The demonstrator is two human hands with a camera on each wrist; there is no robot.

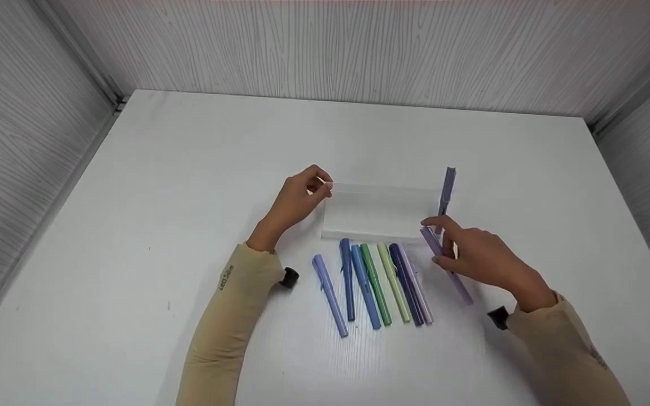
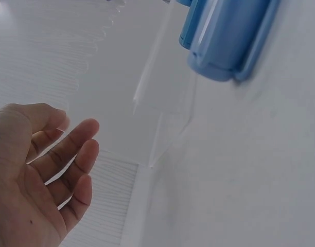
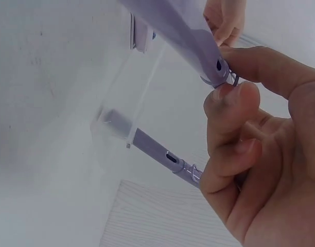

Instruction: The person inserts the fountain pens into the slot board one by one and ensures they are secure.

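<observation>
My left hand (image 1: pixel 297 197) pinches the back left corner of a shallow clear box (image 1: pixel 378 233) between thumb and fingertips. In the left wrist view, that thumb and forefinger meet at the box's see-through edge. Near the box's front right corner, my right hand (image 1: pixel 474 254) holds a light purple pen (image 1: pixel 460 288) by its upper end, pinched between thumb and fingers. A darker purple pen (image 1: pixel 448 186) stands slantwise at the right end of the box; the right wrist view shows part of this purple pen (image 3: pixel 155 147) through the clear wall.
Several pens lie side by side in front of the box: a lavender pen (image 1: pixel 332 299), two blue, a green pen (image 1: pixel 377 285), a yellow-green pen (image 1: pixel 394 285), a dark navy pen (image 1: pixel 408 287) and a pale lilac one. Wood-grain panels (image 1: pixel 325 51) border the white table (image 1: pixel 105 254).
</observation>
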